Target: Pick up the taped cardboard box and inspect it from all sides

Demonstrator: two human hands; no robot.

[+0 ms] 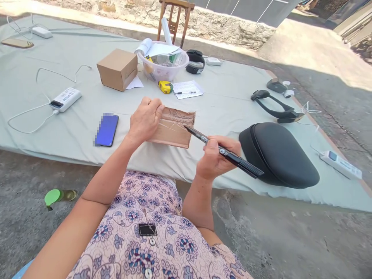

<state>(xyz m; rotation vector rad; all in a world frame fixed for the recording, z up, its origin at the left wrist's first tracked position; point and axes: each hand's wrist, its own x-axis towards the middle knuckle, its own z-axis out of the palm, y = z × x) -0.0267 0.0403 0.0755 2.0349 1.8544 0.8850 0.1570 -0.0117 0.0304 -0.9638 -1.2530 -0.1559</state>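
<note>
My left hand (146, 119) grips the left end of a small cardboard box (171, 134) at the table's front edge. Dark scribbled lines run along the upper part of the box, and paler lines cross its middle. Between the fingers of my right hand (217, 157) is a black marker pen (242, 163), tilted so that its tip meets or nearly meets the right side of the cardboard. Contact at the tip is too fine to tell. A phone (107, 131) with a blue screen lies left of my left hand.
Behind are a larger carton (113, 69), a plastic basin (162, 73) of papers, a yellow tape measure (165, 87) and a written sheet (188, 90). A black case (286, 155) stands right of my right hand, near a black headset (273, 108). A cabled power bank (66, 99) lies left.
</note>
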